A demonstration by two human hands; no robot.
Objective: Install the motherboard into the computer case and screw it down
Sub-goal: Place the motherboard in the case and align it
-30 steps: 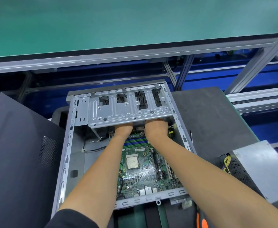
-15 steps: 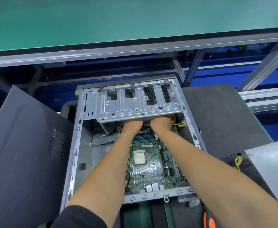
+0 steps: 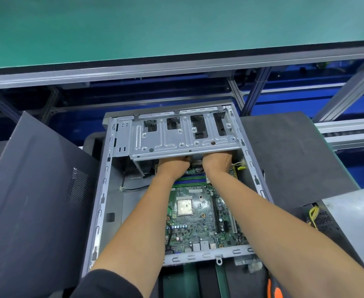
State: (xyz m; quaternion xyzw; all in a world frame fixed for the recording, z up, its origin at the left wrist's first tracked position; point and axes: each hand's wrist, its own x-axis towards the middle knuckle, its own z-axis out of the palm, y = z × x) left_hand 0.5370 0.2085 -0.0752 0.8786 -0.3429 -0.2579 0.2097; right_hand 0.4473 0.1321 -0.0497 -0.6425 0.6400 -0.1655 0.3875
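— Where was the green printed motherboard (image 3: 200, 214)?

— Flat inside the open grey metal computer case (image 3: 103, 190), its far edge by both hands.

— And the grip?

— Left hand (image 3: 173, 166) and right hand (image 3: 217, 162) reached under the silver perforated drive cage (image 3: 183, 138); fingers hidden, so I couldn't tell.

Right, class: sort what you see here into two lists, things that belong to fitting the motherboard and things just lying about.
Belongs to the job:
- motherboard
- computer case
- left hand and right hand, both reaching under the drive cage, fingers hidden

Just lying about:
- side panel
- power supply
- orange-handled tool
- green bench top
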